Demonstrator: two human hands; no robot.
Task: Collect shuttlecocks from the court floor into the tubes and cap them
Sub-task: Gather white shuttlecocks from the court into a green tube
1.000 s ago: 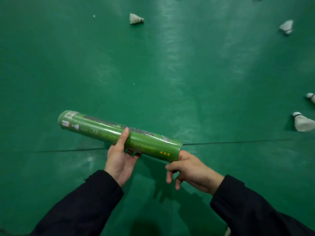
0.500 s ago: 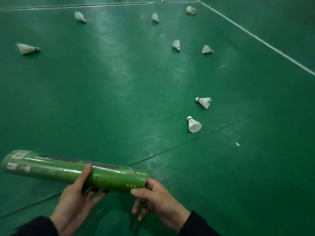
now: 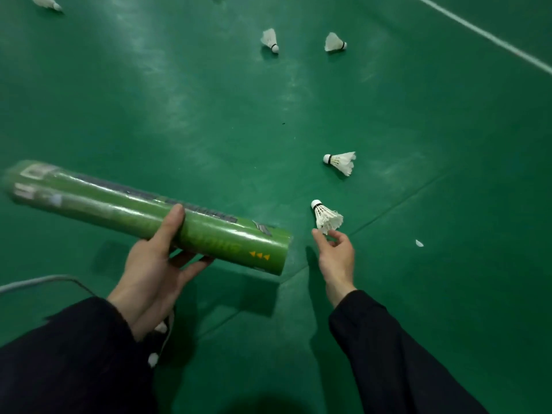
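green tube tilted, white shuttlecocks scattered

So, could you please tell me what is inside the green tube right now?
That cannot be seen. The green tube is opaque, and its near end faces away from the camera. The left hand holds it.

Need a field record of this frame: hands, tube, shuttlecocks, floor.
left hand: grips the green tube near its middle, thumb on top
tube pose: held above the floor, near end toward the right hand; far end blurred
right hand: empty, fingers at the feathers of the nearest shuttlecock; contact unclear
other shuttlecocks: one just beyond, two farther, one at top left
floor: green court, white line at top right
loose bit: small white fragment, right of the hand
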